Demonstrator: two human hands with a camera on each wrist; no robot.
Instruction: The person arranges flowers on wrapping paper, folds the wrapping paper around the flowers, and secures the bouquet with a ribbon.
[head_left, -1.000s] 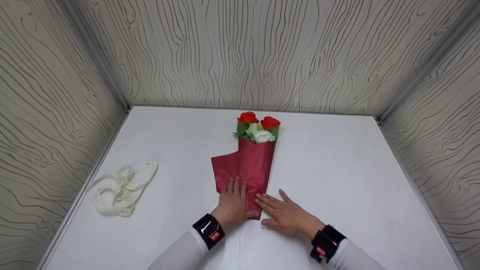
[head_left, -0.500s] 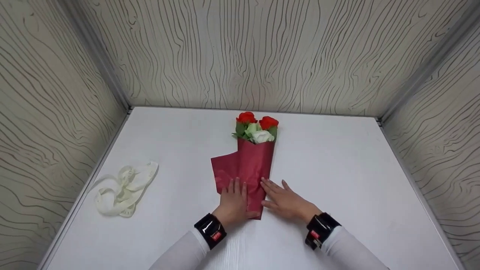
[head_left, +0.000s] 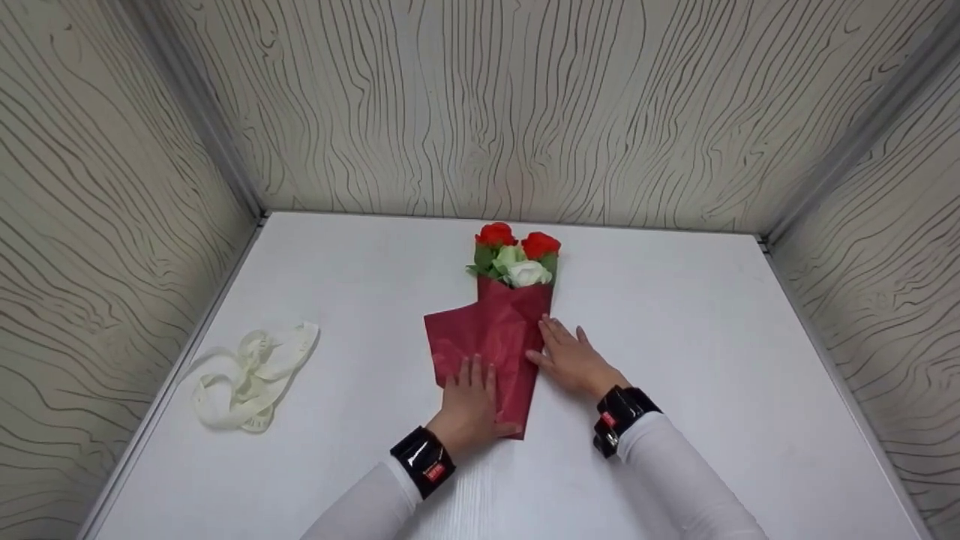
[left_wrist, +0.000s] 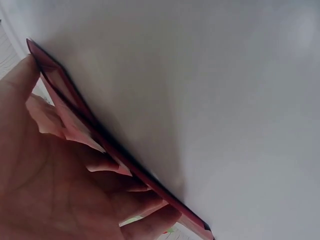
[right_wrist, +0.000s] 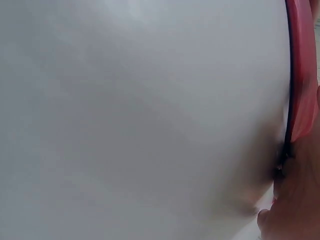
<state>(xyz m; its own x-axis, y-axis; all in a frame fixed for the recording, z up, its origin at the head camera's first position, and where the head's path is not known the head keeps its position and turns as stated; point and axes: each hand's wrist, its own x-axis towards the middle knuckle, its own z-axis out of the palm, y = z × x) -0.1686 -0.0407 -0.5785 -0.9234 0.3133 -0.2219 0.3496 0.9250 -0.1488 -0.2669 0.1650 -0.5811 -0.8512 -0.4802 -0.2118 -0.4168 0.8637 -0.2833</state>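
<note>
A bouquet of two red roses (head_left: pixel 496 235) and a white flower (head_left: pixel 528 274) with green leaves lies in dark red wrapping paper (head_left: pixel 504 330) on the white table. One flap of the paper sticks out to the left. My left hand (head_left: pixel 469 411) rests with outstretched fingers on the lower part of the paper, its thumb along the bottom edge. In the left wrist view the paper's bottom edge (left_wrist: pixel 135 167) runs under that hand. My right hand (head_left: pixel 574 361) touches the right edge of the wrap with its fingertips, about halfway up.
A tangled cream ribbon (head_left: pixel 255 382) with faint print lies on the left of the table (head_left: pixel 675 315). Wood-patterned panels (head_left: pixel 480 105) enclose the table at the back and both sides.
My right hand has slid up along the right edge of the paper, away from the bottom. The paper's front looks more creased. My left hand has stayed in place.
</note>
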